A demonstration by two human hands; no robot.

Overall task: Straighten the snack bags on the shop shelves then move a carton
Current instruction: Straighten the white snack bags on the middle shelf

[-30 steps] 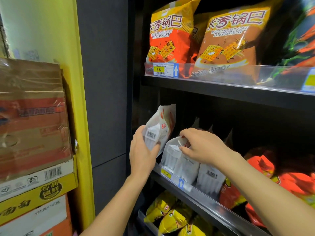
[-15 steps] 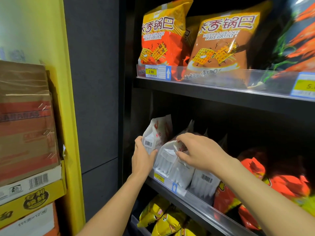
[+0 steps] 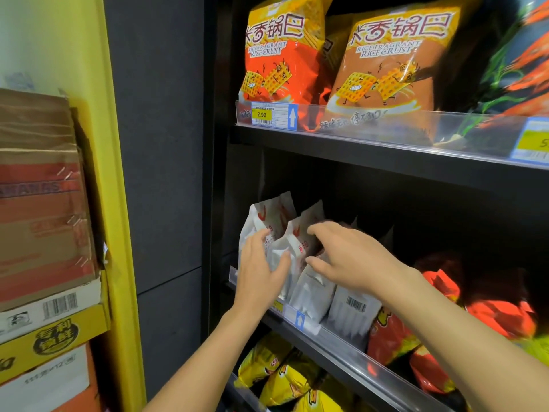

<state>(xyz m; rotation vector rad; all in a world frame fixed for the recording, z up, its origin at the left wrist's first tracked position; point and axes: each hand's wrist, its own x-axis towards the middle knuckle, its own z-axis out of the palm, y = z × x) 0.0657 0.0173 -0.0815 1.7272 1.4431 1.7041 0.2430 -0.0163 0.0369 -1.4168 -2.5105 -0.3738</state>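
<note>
Head view looked into a dark shop shelving unit, with both hands working at the left end of the middle shelf, in the lower centre of the frame. A cluster of white snack bags stood there behind the clear front rail, some leaning and overlapping. The left hand lay flat against the front of the leftmost bags, fingers nearly straight and a little spread, thumb resting on a bag's face. The right hand arched over the tops of the bags just beside it, forefinger and thumb held apart with a bag's upper edge between them; blur hid whether they gripped it. Red bags filled the same shelf toward the right edge. In the upper part of the frame two rice crust bags stood upright behind a price label reading 2.90. Yellow bags sat on the shelf below, at the bottom centre. Stacked cartons occupied the left edge of the frame, beside a yellow pillar, well apart from both hands
</note>
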